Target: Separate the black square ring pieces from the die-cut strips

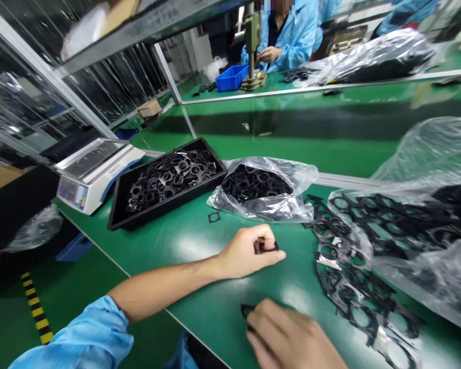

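Fingers curled, left hand point(243, 252) grips one black part point(271, 247), right hand point(286, 332) another part point(246, 310); they look light, stiff, maybe brittle, best taken by the rim.

- The piece point(269, 248) in the left hand point(248, 252) is showing black; the second piece point(246, 310) at the right hand point(286, 333) is also looking black.
- The loose frames point(341, 301) are showing black, some carrying silver-grey strips.
- The tray point(138, 221) is showing plain black.
- The table point(184, 246) is gleaming green.
- The near sleeve point(84, 333) is showing light blue.
- The scale point(100, 179) is showing white with blue parts.
- The plastic bag point(306, 177) is glinting silvery, otherwise colourless.
- The floor tape point(35, 305) is alternating yellow and black stripes.
- The far bin point(230, 79) is showing bright blue.
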`<state>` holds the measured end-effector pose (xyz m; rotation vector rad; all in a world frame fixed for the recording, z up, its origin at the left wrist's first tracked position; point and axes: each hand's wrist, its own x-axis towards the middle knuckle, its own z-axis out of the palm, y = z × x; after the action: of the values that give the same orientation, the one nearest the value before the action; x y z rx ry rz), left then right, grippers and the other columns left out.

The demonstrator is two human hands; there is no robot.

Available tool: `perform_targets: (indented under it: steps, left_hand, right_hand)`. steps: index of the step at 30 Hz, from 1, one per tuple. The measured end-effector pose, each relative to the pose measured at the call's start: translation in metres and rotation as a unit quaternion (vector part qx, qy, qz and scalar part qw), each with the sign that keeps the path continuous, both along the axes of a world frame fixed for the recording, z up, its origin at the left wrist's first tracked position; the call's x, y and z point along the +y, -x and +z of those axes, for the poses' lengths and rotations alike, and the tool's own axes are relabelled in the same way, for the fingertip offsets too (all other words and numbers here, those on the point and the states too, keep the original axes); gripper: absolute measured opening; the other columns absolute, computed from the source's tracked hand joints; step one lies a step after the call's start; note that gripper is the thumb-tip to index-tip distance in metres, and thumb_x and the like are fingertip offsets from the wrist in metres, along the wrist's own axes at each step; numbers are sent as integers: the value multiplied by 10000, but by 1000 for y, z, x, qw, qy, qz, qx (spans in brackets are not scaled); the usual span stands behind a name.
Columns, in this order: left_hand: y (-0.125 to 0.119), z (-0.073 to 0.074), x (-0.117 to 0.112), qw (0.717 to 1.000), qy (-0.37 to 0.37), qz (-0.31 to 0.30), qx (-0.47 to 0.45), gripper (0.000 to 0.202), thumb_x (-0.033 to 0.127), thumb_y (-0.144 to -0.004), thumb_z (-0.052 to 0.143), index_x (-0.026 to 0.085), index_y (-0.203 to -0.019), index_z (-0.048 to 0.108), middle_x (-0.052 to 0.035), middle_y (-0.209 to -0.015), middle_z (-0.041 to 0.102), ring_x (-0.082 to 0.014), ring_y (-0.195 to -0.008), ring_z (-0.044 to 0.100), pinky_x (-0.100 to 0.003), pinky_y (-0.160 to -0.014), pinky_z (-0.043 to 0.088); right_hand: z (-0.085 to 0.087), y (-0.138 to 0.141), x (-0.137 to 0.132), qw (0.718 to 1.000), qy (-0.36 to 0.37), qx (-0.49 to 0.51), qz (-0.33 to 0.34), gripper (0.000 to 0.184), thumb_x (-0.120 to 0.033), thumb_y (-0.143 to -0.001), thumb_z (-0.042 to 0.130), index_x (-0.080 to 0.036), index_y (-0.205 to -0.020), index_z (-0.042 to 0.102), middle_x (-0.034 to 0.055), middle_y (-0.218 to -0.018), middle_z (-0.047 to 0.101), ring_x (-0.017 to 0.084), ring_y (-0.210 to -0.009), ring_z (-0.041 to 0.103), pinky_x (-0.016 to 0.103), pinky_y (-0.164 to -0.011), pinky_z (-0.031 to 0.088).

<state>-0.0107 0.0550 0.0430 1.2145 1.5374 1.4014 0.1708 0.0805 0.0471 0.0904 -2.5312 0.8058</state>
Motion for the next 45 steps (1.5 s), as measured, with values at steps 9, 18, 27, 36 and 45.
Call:
perform_targets:
  steps: [9,18,27,36,45]
  left_hand:
    - [-7,3,-16,986,-130,47,97,112,255,-905,701,191,-854,624,-31,-829,709,-149,-777,681,-258,-728,559]
    - [-2,2,-23,946,-202,76,241,190,152,-858,744,191,-1009,635,-22,-843,765,-143,-737,747,-234,-707,619]
    - [-4,10,-24,914,-267,3,305,167,76,-908,680,153,-1057,680,-59,-900,774,-135,-800,738,-223,-740,610]
    - [-6,8,-23,929,-234,13,286,94,90,-931,655,153,-970,712,-55,-882,764,-134,-792,729,-222,-745,599]
    - [-6,8,-22,944,-195,39,264,68,102,-914,682,157,-912,722,-28,-837,691,-120,-759,666,-226,-703,559]
  right_hand:
    - [22,-1,46,785,554,-62,-270,318,-476,-835,767,-171,-816,677,23,-619,708,174,-548,715,261,-560,588]
    - [18,2,39,745,605,-47,-276,323,-401,-683,910,-180,-829,725,-1,-688,696,190,-646,761,257,-607,602]
    - [21,0,40,742,601,-34,-295,322,-389,-651,934,-181,-782,726,6,-665,728,180,-631,744,273,-661,617]
    - [19,0,39,732,629,-36,-259,245,-310,-673,927,-188,-800,757,7,-720,764,171,-692,766,250,-700,614]
    - [19,1,41,722,649,-38,-236,242,-284,-627,957,-196,-765,778,-6,-679,770,131,-658,747,188,-662,582]
